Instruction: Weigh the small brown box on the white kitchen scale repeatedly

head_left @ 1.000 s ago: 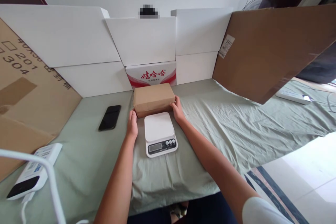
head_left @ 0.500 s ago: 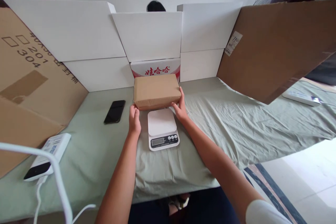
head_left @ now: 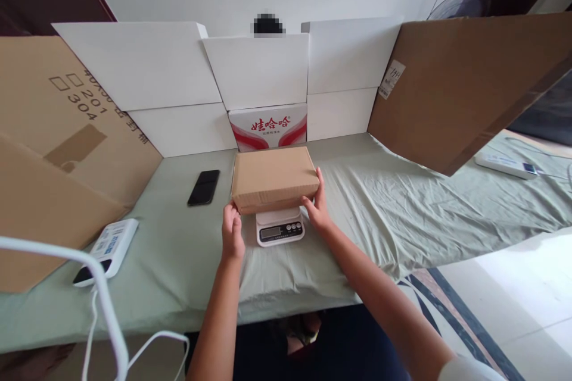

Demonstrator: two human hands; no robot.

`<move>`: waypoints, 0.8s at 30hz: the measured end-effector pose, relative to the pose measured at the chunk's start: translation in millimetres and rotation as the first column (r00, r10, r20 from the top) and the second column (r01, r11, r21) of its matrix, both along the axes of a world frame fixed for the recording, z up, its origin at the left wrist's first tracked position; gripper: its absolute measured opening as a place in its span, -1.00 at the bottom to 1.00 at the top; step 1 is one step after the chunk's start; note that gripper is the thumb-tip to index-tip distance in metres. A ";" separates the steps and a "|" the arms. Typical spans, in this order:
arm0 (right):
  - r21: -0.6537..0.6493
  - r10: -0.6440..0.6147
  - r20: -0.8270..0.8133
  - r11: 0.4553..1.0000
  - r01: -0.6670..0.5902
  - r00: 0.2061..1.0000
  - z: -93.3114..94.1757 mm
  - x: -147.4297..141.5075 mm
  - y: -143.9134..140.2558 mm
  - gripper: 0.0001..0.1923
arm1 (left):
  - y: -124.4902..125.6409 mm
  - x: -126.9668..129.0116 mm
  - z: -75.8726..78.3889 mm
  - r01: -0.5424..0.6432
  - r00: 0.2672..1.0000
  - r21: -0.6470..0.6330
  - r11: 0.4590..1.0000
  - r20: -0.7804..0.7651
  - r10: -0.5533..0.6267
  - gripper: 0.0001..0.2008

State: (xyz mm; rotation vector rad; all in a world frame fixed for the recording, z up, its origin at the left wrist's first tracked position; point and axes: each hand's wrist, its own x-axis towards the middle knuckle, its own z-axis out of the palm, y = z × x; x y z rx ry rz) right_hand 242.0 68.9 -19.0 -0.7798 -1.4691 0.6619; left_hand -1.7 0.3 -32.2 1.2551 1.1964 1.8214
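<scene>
Between my two hands is a closed brown cardboard box (head_left: 276, 175), over the back part of a white kitchen scale (head_left: 281, 233). My left hand (head_left: 233, 231) grips the box's near left corner, thumb in front and fingers partly hidden beneath. At the near right corner, my right hand (head_left: 317, 202) has its thumb on the front and fingers along the side. The scale's display and buttons show in front of the box, while most of its plate is covered. Whether the box touches the plate I cannot tell.
A black phone (head_left: 204, 187) lies left of the box. White boxes (head_left: 259, 68) and a printed carton (head_left: 270, 125) stand behind. Large cardboard panels (head_left: 451, 83) flank both sides. A white power strip (head_left: 107, 250) and cable (head_left: 105, 297) are at the left. A person's head shows beyond.
Both hands have brought the cardboard box nearer to me, from behind the scale to over its plate. The view has also shifted slightly.
</scene>
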 end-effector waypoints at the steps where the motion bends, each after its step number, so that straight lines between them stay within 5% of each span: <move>1: 0.005 -0.008 0.016 1.000 0.008 1.000 -0.8 0.6 -0.1 -0.07 | 1.1 -0.8 -1.0 -0.003 1.000 -0.007 1.000 0.002 0.003 -0.21; 24: 0.043 -0.046 0.070 0.998 0.043 0.997 10.6 1.2 -0.3 -0.21 | 7.1 -3.2 -2.4 -0.048 0.998 -0.003 0.999 -0.035 0.048 -0.29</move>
